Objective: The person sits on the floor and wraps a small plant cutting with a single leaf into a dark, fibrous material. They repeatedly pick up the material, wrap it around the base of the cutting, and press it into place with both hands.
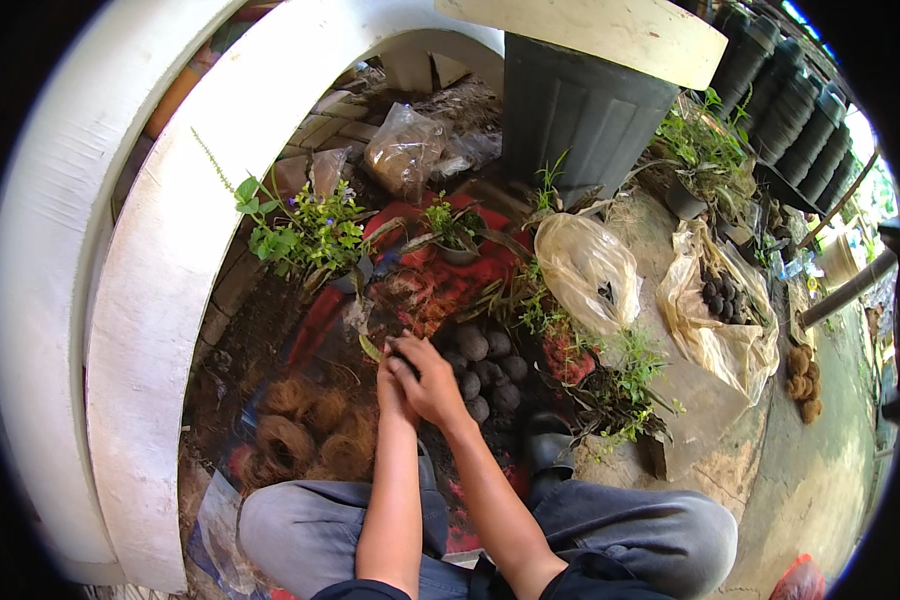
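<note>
My left hand [394, 382] and my right hand [429, 379] are pressed together in front of me, cupped around a dark lump that shows only in part between the fingers. To the right of them lies a pile of dark, round soil balls [504, 395]. Several nests of brown coconut-like fiber [286, 440] rest on the ground to the left of my forearms. Beyond my hands, loose brown fiber [412, 292] is spread over a red cloth [495, 255].
A flowering plant [307, 232] and a small potted plant [459, 244] stand ahead. At right are a tied plastic bag [589, 270], an open plastic bag [690, 330] with dark balls and a pile of brown fiber balls [801, 375]. A dark grey bin [581, 112] and white curved structure [157, 300] stand nearby.
</note>
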A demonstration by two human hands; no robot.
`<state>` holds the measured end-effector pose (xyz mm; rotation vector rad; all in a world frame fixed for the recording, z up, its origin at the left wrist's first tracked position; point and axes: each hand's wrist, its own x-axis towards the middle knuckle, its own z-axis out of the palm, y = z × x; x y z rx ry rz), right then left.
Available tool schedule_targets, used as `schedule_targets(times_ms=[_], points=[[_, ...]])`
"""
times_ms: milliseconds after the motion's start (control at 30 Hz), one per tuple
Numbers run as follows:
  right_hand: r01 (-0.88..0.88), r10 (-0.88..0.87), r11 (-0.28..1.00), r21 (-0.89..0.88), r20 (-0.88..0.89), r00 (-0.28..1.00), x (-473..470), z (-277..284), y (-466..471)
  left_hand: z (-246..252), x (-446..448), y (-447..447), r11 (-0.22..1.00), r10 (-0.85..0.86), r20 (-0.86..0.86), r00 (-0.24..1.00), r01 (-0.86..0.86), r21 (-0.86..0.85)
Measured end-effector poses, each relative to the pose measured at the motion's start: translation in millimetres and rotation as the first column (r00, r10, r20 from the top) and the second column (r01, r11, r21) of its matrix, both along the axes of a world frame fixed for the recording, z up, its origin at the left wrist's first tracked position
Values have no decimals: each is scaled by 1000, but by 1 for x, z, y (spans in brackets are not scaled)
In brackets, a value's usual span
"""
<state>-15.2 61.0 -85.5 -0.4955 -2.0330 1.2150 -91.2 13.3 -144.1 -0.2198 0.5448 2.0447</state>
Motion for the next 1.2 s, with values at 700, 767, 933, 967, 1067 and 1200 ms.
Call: schedule_targets(times_ms=[700, 767, 933, 967, 1067, 1200], points=[[-417, -53, 322, -850, -456, 889, 27, 7, 36, 100, 34, 25, 996, 59, -17, 998, -60, -71], [-401, -31, 377, -835, -444, 895, 27, 11, 34, 104, 36, 27, 985, 83, -24, 996, -86, -152], [-365, 82, 362, -858, -361, 929, 27, 11, 36, 102, 35, 25, 941, -2, -137, 991, -45, -335], [-407, 88, 373, -834, -405, 910, 27, 10, 36, 100, 35, 24, 946, 5, -183, 983, -64, -318], [-400, 72, 376, -836, -403, 912, 23, 8, 33, 94, 33, 24, 943, 51, -171, 984, -104, -316], [-397, 100, 540, -742, -412, 906, 21, 10, 28, 88, 31, 26, 997, 60, 2, 998, -59, -49]])
